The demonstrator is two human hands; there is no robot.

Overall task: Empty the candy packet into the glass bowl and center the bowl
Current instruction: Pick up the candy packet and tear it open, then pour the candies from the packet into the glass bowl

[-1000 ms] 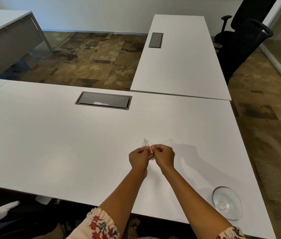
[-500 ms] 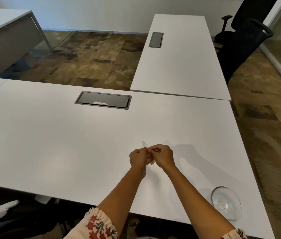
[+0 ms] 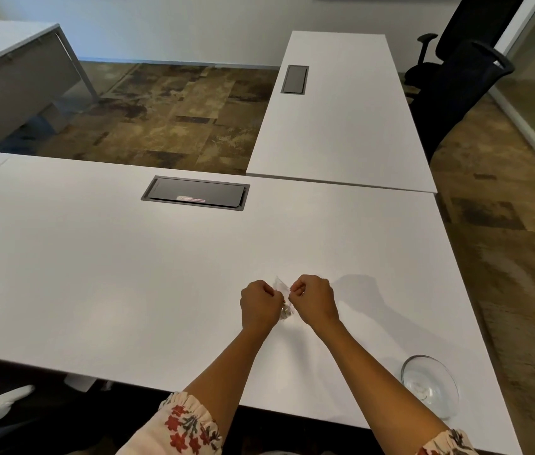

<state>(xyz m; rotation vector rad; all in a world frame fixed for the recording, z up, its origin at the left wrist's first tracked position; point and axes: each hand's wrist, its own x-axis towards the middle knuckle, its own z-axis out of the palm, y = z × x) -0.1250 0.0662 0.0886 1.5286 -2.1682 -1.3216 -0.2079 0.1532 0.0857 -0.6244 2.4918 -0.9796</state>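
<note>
A small clear candy packet [image 3: 283, 292] hangs between my two fists over the white table [image 3: 102, 277]. My left hand [image 3: 259, 307] pinches its left top edge and my right hand [image 3: 313, 298] pinches the right top edge, a little apart. Dark candy shows at the packet's bottom, just below my fists. The empty glass bowl [image 3: 430, 385] sits at the table's near right corner, well to the right of my right forearm.
A dark cable hatch [image 3: 195, 193] is set into the table ahead. A second white desk [image 3: 341, 110] joins at the far right, with a black office chair [image 3: 456, 77] beside it. The table's near edge runs under my forearms.
My fists have drawn slightly apart, stretching the packet's top between them. The bowl has not moved.
</note>
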